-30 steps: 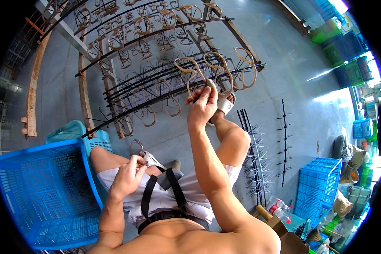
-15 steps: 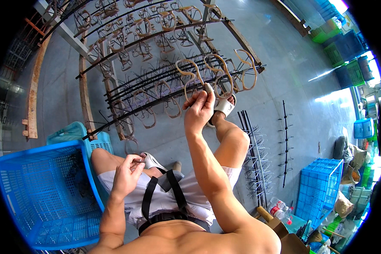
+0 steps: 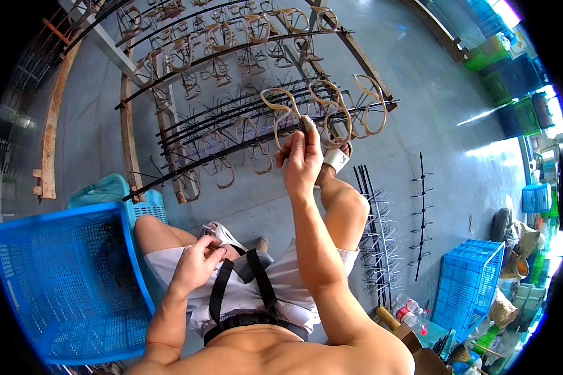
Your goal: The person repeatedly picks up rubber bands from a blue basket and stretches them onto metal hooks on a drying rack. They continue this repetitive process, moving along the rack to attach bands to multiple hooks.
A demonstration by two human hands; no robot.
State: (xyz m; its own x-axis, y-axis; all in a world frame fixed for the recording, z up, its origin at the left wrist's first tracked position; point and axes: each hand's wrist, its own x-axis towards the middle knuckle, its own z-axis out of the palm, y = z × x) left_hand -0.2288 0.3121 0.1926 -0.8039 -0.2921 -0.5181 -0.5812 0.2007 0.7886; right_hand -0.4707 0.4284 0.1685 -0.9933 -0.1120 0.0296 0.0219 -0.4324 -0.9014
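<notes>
My right hand reaches to the front black rod of a rack, its fingers closed beside a tan curved loop. A pale cover wraps one fingertip. Fingers and rod overlap, so what they grip is hidden. More tan loops, a double-curved one and another, hang just right of that hand. Over my lap, my left hand is closed in a pinch. Whatever lies between its fingertips is too small to name.
Rows of similar loops hang farther back on the rack. A blue crate stands at my left, another blue crate at the right. Hooked black rods lie on the floor beside my right leg, near plastic bottles.
My left hand has moved slightly toward the right and down. My right hand stays at the front rod. The whole view has shifted a little.
</notes>
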